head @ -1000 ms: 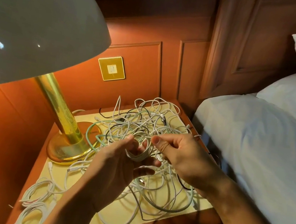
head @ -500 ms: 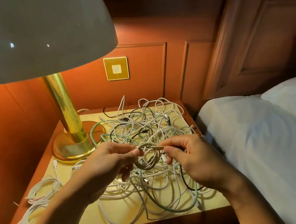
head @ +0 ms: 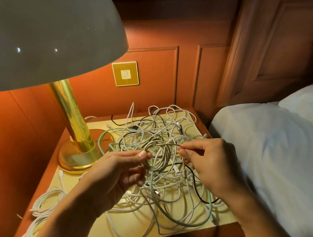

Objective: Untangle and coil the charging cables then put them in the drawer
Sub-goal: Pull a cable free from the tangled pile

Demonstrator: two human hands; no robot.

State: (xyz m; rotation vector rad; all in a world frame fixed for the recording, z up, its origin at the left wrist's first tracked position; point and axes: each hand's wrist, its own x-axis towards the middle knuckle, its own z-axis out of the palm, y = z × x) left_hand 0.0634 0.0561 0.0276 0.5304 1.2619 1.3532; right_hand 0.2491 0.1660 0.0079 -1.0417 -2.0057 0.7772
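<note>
A big tangle of white, green and black charging cables (head: 161,188) covers the nightstand top (head: 94,230). Above it hangs a small coil of beige braided cable (head: 158,155). My left hand (head: 122,166) pinches the coil's left side between thumb and fingers. My right hand (head: 211,165) pinches the same cable's free end, stretched out to the right of the coil. A few coiled white cables (head: 45,205) lie at the nightstand's front left corner. No drawer is in view.
A brass lamp (head: 77,126) with a wide shade (head: 43,26) stands at the left of the nightstand. A brass wall switch (head: 125,73) sits on the wood panel behind. A bed (head: 277,156) with white pillows lies close on the right.
The hands have moved apart. The right hand has drawn the cable's end out to the right, and the coil now hangs open from the left hand's fingertips.
</note>
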